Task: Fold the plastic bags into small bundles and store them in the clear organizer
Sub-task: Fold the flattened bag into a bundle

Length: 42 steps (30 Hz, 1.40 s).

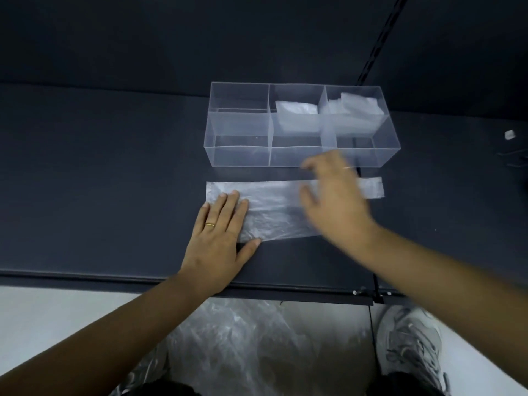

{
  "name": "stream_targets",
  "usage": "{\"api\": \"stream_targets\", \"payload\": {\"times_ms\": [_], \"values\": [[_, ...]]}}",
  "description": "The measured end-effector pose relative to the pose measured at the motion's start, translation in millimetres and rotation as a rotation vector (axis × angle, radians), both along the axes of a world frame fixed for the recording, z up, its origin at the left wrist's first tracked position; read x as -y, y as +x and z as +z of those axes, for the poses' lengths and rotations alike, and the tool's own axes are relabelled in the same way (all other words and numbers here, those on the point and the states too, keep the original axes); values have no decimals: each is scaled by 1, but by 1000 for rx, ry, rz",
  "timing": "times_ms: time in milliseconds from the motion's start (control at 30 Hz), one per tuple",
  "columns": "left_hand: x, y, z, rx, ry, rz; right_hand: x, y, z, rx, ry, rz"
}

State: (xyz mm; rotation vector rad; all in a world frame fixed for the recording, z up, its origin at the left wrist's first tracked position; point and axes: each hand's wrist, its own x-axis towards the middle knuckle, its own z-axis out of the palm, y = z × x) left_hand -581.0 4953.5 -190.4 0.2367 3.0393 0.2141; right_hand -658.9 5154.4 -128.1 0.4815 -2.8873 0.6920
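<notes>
A clear plastic bag lies flat on the dark table as a long strip, its handle end reaching right. My left hand presses flat on the strip's left end, fingers straight. My right hand is blurred over the strip's right part, fingers spread and relaxed, gripping nothing I can see. Just behind the bag stands the clear organizer with six compartments. A folded bag bundle fills the back middle compartment and another bundle sits in the back right one.
A heap of loose plastic bags lies on the floor below the table's front edge, beside a grey shoe. A small white object and dark wires sit at the far right.
</notes>
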Motion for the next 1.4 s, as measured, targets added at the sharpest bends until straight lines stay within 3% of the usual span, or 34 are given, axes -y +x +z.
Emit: {"api": "stream_targets", "payload": {"times_ms": [67, 167, 333, 567, 733, 833, 900, 1067, 1133, 1267, 1333, 1400], "values": [[-1, 2, 0, 7, -14, 26, 40, 17, -11, 139, -38, 216], [-1, 4, -4, 25, -82, 45, 74, 27, -39, 239, 67, 316], [-3, 4, 0, 12, -86, 37, 50, 18, -66, 190, 345, 263], [0, 5, -2, 27, -99, 16, -39, 20, -65, 258, 448, 30], [3, 6, 3, -15, -94, -54, -73, 23, -49, 174, 322, -76], [3, 6, 6, -45, -66, -172, -79, 29, -35, 78, 140, 130], [0, 5, 7, -16, -43, -239, -79, 30, -33, 79, 173, 249], [-5, -2, 1, 50, 67, -238, -68, 20, -32, 71, 219, 293], [-5, -2, 1, 43, 104, -215, -67, 17, -31, 141, 223, 317], [-9, -3, 5, -39, 181, -194, -73, 15, -11, 411, 21, 265], [-12, -4, 6, -124, 164, -209, -75, 16, 0, 398, 4, 220], [-13, -4, 6, -185, 137, -215, -71, 23, 10, 263, 81, 190]]}}
